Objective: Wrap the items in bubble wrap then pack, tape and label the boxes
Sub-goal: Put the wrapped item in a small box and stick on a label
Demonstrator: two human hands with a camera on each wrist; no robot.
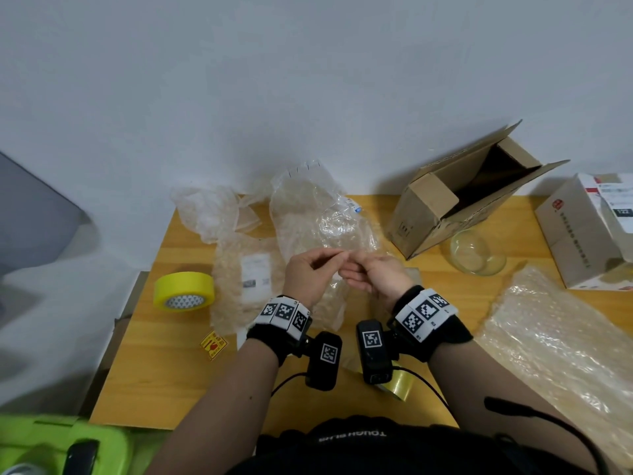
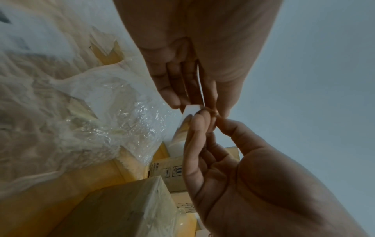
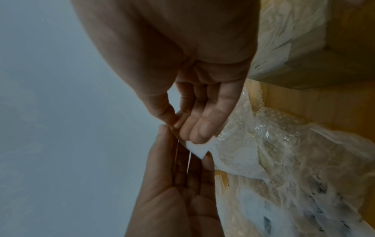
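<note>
While crumpled bubble wrap (image 1: 308,214) covers the middle of the wooden table (image 1: 164,378), a yellow tape roll (image 1: 184,290) sits to its left and a small yellow-and-red sticker (image 1: 213,344) lies nearer the table's front edge. An open cardboard box (image 1: 455,197) lies tipped on its side at the back right, with a clear glass bowl (image 1: 474,252) just in front of it, a closed white box (image 1: 589,231) at the far right, and another bubble wrap sheet (image 1: 561,341) spread along the right side. A clear tape roll (image 1: 399,382) is partly hidden under the right wrist camera. Both hands are raised above the bubble wrap, fingertips meeting. The left hand (image 1: 310,272) pinches a small white label (image 2: 191,110) between thumb and fingers, its other fingers loosely extended. The right hand (image 1: 375,275) pinches the same label's edge with thumb and forefinger, the remaining fingers straight and together; whether the backing is peeling apart cannot be told.
</note>
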